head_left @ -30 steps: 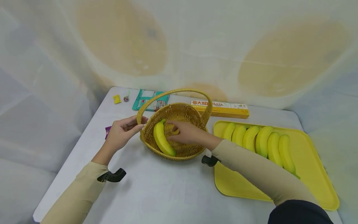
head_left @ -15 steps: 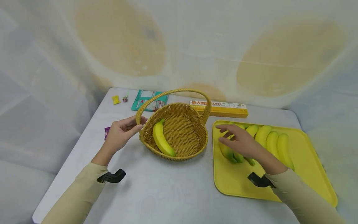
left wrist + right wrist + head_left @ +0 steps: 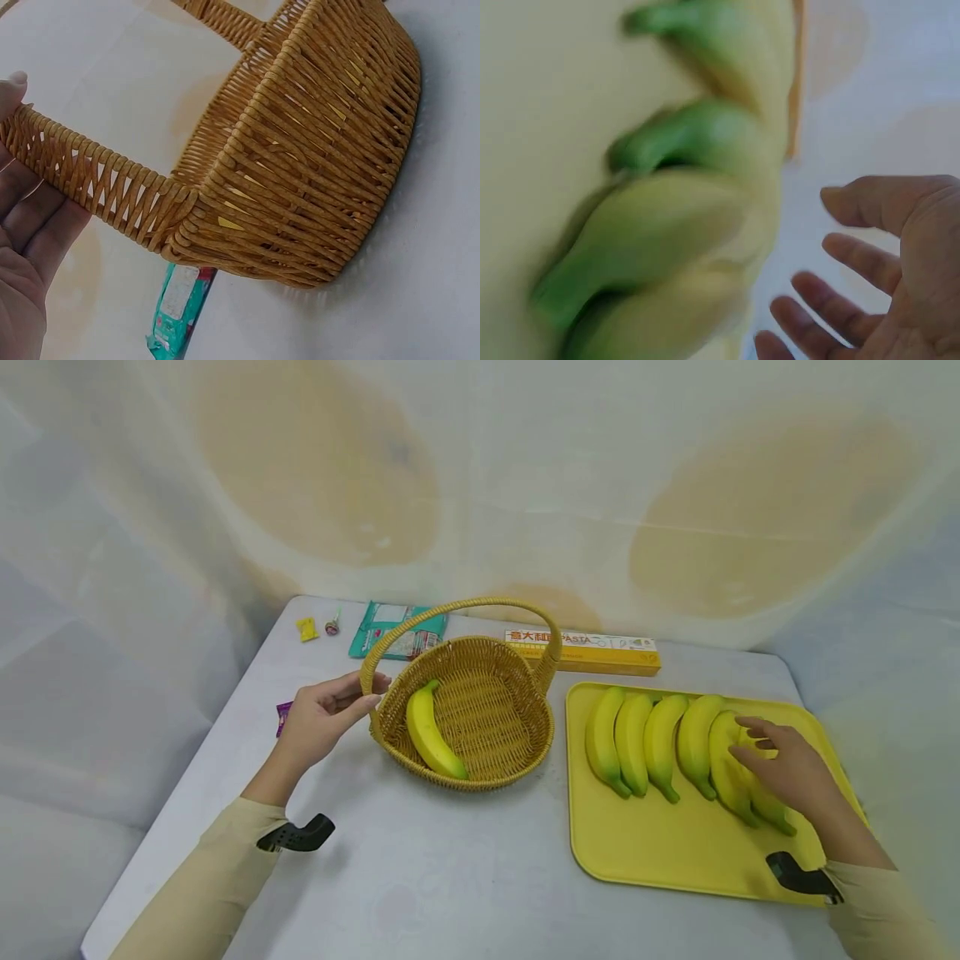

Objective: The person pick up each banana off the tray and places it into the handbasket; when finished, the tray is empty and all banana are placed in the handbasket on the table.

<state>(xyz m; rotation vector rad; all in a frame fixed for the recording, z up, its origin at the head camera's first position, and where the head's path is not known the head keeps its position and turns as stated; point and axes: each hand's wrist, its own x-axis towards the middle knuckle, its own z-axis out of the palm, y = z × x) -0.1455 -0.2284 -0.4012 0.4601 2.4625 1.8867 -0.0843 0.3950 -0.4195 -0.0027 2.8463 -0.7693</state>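
A woven wicker basket (image 3: 491,718) with a tall arched handle stands mid-table. One yellow banana (image 3: 433,735) with a greenish tip lies inside it, along the left wall. My left hand (image 3: 318,714) holds the handle low on its left side, thumb on one face and fingers on the other, as the left wrist view (image 3: 34,232) also shows. Over the rightmost bananas (image 3: 731,768) on the yellow tray (image 3: 645,847) hovers my right hand (image 3: 791,768), its fingers spread and loosely bent with nothing between them. In the right wrist view, blurred bananas (image 3: 660,232) lie beside the fingers.
Behind the basket lie a teal packet (image 3: 397,631) and an orange pasta box (image 3: 585,652). A yellow wrapped candy (image 3: 307,628) and a lollipop (image 3: 332,625) sit at the back left. A purple wrapper (image 3: 282,717) is partly behind the left hand. Fabric walls enclose the table.
My right hand has come out of the basket and travelled right across the tray to its rightmost bananas. The banana stays in the basket, and my left hand keeps its hold on the handle.
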